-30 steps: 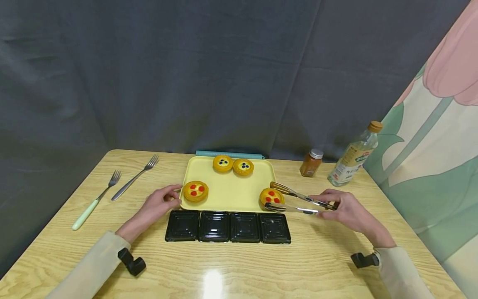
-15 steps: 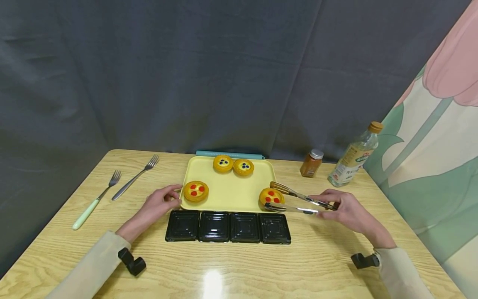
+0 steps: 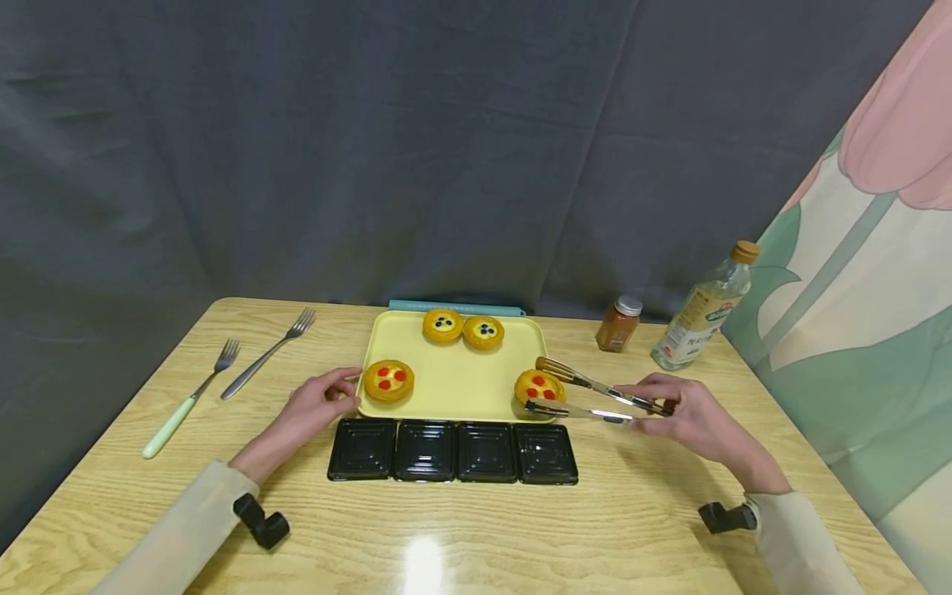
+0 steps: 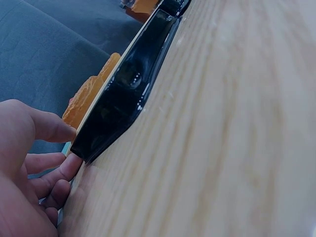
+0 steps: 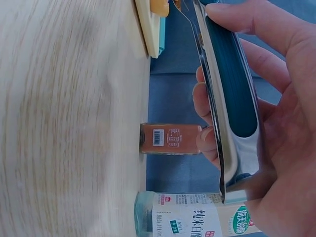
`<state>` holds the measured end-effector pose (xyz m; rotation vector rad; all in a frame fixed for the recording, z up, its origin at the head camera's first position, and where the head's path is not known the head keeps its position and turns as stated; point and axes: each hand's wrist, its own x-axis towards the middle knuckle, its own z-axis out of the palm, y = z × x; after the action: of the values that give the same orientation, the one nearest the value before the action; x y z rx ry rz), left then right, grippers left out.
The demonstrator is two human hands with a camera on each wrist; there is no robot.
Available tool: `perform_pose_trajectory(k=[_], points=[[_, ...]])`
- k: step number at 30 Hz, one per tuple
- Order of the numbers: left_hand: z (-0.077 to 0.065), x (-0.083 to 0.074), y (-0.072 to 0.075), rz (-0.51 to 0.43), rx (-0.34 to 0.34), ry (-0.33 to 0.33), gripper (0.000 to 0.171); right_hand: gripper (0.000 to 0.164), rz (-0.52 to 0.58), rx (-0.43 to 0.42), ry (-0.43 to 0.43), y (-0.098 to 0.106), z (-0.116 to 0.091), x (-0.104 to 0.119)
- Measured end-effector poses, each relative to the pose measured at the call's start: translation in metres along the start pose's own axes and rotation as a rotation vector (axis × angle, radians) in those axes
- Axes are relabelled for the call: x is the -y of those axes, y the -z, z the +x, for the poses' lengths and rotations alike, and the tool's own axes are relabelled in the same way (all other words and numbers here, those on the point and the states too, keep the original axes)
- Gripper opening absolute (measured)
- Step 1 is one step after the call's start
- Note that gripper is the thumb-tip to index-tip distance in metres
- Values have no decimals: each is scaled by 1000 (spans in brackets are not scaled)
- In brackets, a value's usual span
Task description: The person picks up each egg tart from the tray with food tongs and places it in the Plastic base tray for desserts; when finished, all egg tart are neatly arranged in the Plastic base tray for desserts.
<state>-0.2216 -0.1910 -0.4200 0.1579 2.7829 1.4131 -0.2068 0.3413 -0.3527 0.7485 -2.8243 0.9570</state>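
While my right hand [image 3: 680,413] grips the metal tongs [image 3: 606,391], thumb against a dark inset panel on one arm and fingers at the other, the tongs point leftward from it with their tips apart. Just ahead of those tips, left of my right hand, a red-dotted tart [image 3: 537,384] sits between them on the yellow tray [image 3: 461,380]; I cannot tell whether the tips touch it. My left hand [image 3: 312,405] is at the tray's left edge, its thumb and fingers bent and touching it, though I cannot tell whether they pinch the rim or only rest there. Just right of that hand lies a second red-dotted tart [image 3: 389,380]. Beyond and between my hands, two blue-dotted tarts [image 3: 442,326] sit side by side, touching, at the tray's far edge. Nearer to me, between my hands, stands a black four-part container [image 3: 426,453]. Left of my left hand lie a green-handled fork [image 3: 169,426] and a metal fork [image 3: 258,366]. Beyond my right hand stand a brown jar [image 3: 619,326] and a glass bottle [image 3: 699,318].
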Motion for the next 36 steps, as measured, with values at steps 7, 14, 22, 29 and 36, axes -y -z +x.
perform_pose_trajectory(k=[7, 14, 22, 29, 36], points=[[-1, 1, 0, -8, 3, -4, 54, 47, -11, 8, -12, 2, -2, 5], [-2, 2, 1, -9, 5, -4, 55, 45, -16, 8, -41, 2, -10, 5], [0, 2, 0, 0, 10, 2, 55, 45, -12, -1, -33, -1, -22, 7], [0, 0, 1, -9, 8, 1, 55, 46, -18, -27, 24, -5, -32, 6], [0, 0, 0, -11, 8, 9, 55, 47, -22, -35, 17, -6, -42, 11]])
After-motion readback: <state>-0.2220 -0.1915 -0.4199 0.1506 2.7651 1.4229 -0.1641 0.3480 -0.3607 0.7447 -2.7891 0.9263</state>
